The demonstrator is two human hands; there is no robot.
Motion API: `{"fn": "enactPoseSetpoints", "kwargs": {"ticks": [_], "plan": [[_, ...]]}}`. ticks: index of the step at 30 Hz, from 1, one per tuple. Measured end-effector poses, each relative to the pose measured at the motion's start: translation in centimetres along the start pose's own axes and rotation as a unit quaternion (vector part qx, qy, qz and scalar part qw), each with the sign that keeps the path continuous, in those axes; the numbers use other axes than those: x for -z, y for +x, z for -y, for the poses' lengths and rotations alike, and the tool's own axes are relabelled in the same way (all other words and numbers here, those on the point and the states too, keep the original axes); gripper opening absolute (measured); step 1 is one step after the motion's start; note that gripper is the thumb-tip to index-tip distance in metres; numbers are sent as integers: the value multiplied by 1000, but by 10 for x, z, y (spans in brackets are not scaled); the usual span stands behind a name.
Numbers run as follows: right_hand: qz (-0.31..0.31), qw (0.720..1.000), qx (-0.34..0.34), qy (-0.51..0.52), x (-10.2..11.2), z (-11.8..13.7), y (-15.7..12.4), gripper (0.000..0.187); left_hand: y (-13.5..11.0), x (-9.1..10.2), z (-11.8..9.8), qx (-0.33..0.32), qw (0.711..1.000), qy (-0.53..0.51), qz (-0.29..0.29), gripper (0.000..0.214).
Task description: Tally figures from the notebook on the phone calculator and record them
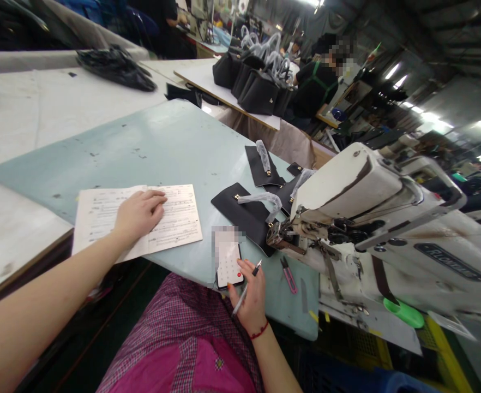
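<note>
While your open left hand (138,215) lay flat on a white printed paper booklet (179,218), your right hand (251,292) gripped a slim silver pen (240,301) just beside a black smartphone (229,267).

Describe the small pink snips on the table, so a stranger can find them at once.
Start at the white sewing machine on the pale green table. Below its needle, to the right of the phone by the person's right hand, lie the small snips. Their pink handle sets them apart from the black pieces.
</note>
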State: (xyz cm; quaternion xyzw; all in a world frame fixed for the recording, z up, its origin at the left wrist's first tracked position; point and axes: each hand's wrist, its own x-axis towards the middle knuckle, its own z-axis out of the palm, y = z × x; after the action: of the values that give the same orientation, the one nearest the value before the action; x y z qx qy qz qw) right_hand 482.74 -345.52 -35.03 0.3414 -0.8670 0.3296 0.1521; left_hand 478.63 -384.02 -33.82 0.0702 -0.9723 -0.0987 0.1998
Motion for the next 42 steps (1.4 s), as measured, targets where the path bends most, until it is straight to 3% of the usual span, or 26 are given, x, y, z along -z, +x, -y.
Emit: {"fn": "enactPoseSetpoints", "kwargs": {"ticks": [7,20,42], "plan": [[16,1000,3,-10,-10,12,-4,68,1,-1,2,2,1000,-2,5,35],[34,998,-12,-50,-15,12,-1,66,1,-5,5,-11,1000,-4,-21,34],[-3,999,-30,-21,-18,17,-2,67,0,-6,5,-14,999,2,-33,33]]}}
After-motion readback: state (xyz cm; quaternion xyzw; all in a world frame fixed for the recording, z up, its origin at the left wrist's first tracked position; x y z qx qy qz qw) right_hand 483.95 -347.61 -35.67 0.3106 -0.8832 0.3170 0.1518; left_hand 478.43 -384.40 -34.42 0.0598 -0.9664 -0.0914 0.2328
